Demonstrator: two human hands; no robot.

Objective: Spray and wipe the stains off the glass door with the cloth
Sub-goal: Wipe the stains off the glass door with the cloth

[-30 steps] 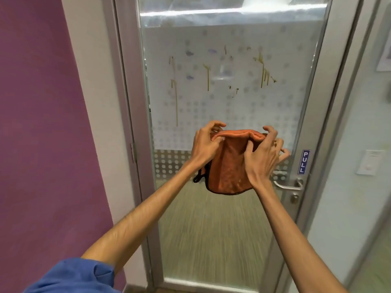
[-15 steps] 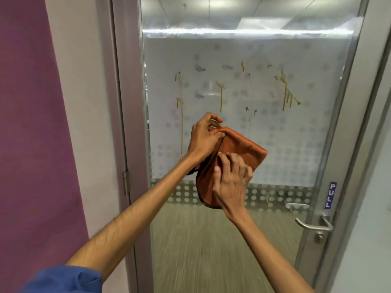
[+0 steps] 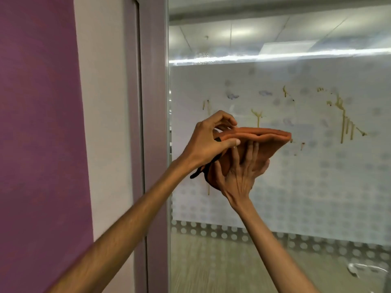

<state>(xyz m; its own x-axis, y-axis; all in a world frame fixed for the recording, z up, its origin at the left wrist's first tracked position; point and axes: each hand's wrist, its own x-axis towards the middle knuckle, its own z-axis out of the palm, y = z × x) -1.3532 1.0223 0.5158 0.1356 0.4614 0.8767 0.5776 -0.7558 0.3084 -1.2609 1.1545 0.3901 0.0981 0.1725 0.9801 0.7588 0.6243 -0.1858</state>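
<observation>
An orange cloth (image 3: 262, 137), folded flat, is held up in front of the glass door (image 3: 296, 187). My left hand (image 3: 208, 141) pinches its left end from above. My right hand (image 3: 239, 170) presses flat against its underside, fingers spread upward. Yellow-brown drip stains (image 3: 343, 121) run down the frosted, dotted part of the glass to the upper right of the cloth, and a thinner drip (image 3: 257, 117) shows just above it. Another streak on the left is partly hidden behind my hands. No spray bottle is in view.
The grey door frame (image 3: 153, 123) stands just left of my hands, with a white strip and a purple wall (image 3: 38, 144) beyond it. A reflection of the door handle (image 3: 357, 270) shows at the lower right of the glass.
The view has moved closer and to the left; the handle and PULL sign have left the frame. The cloth is now folded flatter and raised, with my right hand moved under it.
</observation>
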